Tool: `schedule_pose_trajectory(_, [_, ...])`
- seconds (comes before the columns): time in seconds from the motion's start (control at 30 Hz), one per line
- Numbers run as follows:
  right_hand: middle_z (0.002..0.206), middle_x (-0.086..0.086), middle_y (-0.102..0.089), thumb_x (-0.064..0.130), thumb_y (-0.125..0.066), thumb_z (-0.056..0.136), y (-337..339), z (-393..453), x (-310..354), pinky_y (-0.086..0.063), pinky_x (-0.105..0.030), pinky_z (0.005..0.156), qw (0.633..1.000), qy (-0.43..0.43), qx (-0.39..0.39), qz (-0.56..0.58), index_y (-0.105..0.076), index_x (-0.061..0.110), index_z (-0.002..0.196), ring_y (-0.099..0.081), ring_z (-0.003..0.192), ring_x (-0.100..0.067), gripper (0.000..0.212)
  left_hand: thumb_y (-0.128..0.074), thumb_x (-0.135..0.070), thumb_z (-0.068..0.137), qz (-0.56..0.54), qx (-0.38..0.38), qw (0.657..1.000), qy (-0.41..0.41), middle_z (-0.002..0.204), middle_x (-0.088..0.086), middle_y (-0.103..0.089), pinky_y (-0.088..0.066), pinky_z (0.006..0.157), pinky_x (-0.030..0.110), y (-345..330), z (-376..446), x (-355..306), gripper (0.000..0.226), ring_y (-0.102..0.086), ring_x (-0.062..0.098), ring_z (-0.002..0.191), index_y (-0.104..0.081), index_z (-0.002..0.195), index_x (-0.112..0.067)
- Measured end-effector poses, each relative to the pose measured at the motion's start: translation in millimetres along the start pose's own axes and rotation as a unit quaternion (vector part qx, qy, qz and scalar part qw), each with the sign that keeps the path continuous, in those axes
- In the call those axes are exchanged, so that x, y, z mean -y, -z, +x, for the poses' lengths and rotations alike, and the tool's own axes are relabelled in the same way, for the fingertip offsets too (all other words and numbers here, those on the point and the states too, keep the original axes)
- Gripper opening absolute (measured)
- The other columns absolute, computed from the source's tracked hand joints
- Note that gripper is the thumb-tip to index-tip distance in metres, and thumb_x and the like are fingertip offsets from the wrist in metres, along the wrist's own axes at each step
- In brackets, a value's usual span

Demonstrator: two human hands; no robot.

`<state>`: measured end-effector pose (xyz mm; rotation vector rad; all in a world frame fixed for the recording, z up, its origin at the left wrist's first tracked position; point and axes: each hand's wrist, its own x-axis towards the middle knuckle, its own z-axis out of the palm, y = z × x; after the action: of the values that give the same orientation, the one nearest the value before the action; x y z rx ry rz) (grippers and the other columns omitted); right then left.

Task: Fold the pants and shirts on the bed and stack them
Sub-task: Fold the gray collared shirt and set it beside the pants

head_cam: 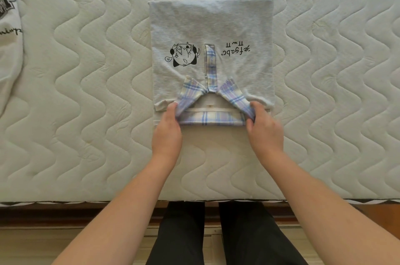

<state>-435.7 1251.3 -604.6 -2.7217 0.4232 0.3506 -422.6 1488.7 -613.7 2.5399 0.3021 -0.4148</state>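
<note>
Shirt (213, 30), grey w/ plaid collar (213, 118) & placket, folded to a rectangle, lying flat mid-mattress (86, 69), collar end nearest the person, print upside-down. Both hands at the near edge: left hand (167, 132) pinching the collar's left corner, right hand (265, 129) pinching the right corner, fingers closed on the plaid fabric, rest of shirt stretching away beyond the fingertips. Second white garment (8, 37) w/ black lettering at far left edge, well apart. Dark trouser legs (181, 232) below the bed edge.
</note>
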Motion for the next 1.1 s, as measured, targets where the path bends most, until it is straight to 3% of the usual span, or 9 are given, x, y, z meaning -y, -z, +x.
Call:
schedule_pose_trajectory(0.1, [0.105,-0.014,-0.066,0.021,-0.058,0.091,-11.9,-6.2,-8.4,-0.040,-0.043,0.079,0.996,-0.006,0.037,-0.076,-0.050,0.013,0.137,-0.061,0.096,-0.037,0.047,-0.049,-0.008,0.095,0.090,0.036,0.995,0.024,0.123,0.020,-0.055,-0.046,0.079,0.050,-10.2,-11.1,5.9,0.052,-0.058,0.041,0.098,-0.040,0.146,-0.013])
schedule_pose_trajectory(0.2, [0.106,-0.015,-0.058,0.020,-0.070,0.080,-12.3,-5.3,-5.9,-0.039,-0.044,0.080,0.997,0.015,-0.023,-0.077,-0.053,0.011,0.134,-0.055,0.096,-0.036,0.057,-0.066,-0.008,0.079,0.152,-0.036,0.988,-0.011,0.099,0.020,-0.057,-0.044,0.068,0.046,-10.9,-12.5,-2.3,0.055,-0.057,0.037,0.083,-0.055,0.133,-0.008])
schedule_pose_trajectory(0.27, [0.112,-0.014,-0.057,0.022,-0.073,0.079,-10.4,-1.4,0.8,-0.039,-0.045,0.083,0.995,0.049,-0.048,-0.077,-0.055,0.013,0.134,-0.054,0.101,-0.036,0.059,-0.070,-0.012,0.076,0.150,-0.078,0.983,-0.073,0.096,0.017,-0.058,-0.045,0.067,0.044,-9.7,-6.1,-10.0,0.047,-0.058,0.036,0.082,-0.061,0.122,-0.007])
schedule_pose_trajectory(0.37, [0.123,-0.014,-0.059,0.021,-0.071,0.081,-10.8,9.5,18.8,-0.039,-0.047,0.093,0.991,0.117,-0.041,-0.050,-0.056,0.011,0.133,-0.054,0.113,-0.036,0.055,-0.070,-0.018,0.081,0.141,-0.072,0.979,-0.131,0.109,0.013,-0.062,-0.046,0.078,0.044,-9.6,14.2,-25.1,0.041,-0.059,0.035,0.097,-0.063,0.120,-0.009])
schedule_pose_trajectory(0.5, [0.130,-0.012,-0.059,0.007,-0.066,0.080,-20.1,25.5,44.4,-0.042,-0.046,0.098,0.979,0.198,-0.024,-0.054,-0.056,0.006,0.134,-0.056,0.119,-0.033,0.054,-0.059,-0.025,0.091,0.214,0.003,0.967,-0.142,0.140,0.008,-0.050,-0.033,0.105,0.041,-14.6,38.5,-36.7,0.051,-0.045,0.028,0.130,-0.050,0.140,-0.016])
schedule_pose_trajectory(0.57, [0.126,-0.016,-0.060,-0.002,-0.064,0.079,-24.4,33.1,52.0,-0.044,-0.046,0.094,0.977,0.204,-0.024,-0.053,-0.058,0.005,0.131,-0.058,0.113,-0.036,0.053,-0.063,-0.017,0.085,0.229,-0.016,0.964,-0.138,0.127,0.010,-0.056,-0.038,0.098,0.040,-15.0,45.0,-42.0,0.047,-0.052,0.030,0.118,-0.057,0.132,-0.016])
schedule_pose_trajectory(0.63, [0.116,-0.019,-0.062,-0.009,-0.063,0.074,-26.7,42.6,57.8,-0.047,-0.047,0.086,0.980,0.190,-0.036,-0.045,-0.061,0.003,0.125,-0.059,0.103,-0.039,0.052,-0.072,-0.010,0.075,0.241,-0.049,0.956,-0.163,0.104,0.010,-0.062,-0.047,0.080,0.040,-15.0,49.2,-49.7,0.040,-0.060,0.031,0.095,-0.066,0.114,-0.014])
schedule_pose_trajectory(0.83, [0.084,-0.018,-0.064,-0.008,-0.062,0.078,-21.4,62.5,61.4,-0.050,-0.046,0.067,0.982,0.181,-0.042,0.025,-0.069,-0.002,0.093,-0.060,0.075,-0.037,0.018,-0.077,-0.007,0.066,0.239,-0.056,0.945,-0.218,0.082,0.006,-0.065,-0.045,0.060,0.035,-13.9,62.6,-51.6,0.018,-0.059,0.028,0.071,-0.066,0.080,-0.011])
schedule_pose_trajectory(1.1, [0.083,-0.009,-0.070,0.003,-0.070,0.082,-21.2,53.3,53.9,-0.052,-0.040,0.064,0.978,0.188,-0.078,0.053,-0.073,0.005,0.091,-0.063,0.072,-0.031,0.010,-0.076,-0.016,0.076,0.192,-0.083,0.943,-0.259,0.073,0.006,-0.062,-0.044,0.057,0.036,-23.5,61.6,-40.7,0.013,-0.058,0.028,0.066,-0.065,0.076,-0.011])
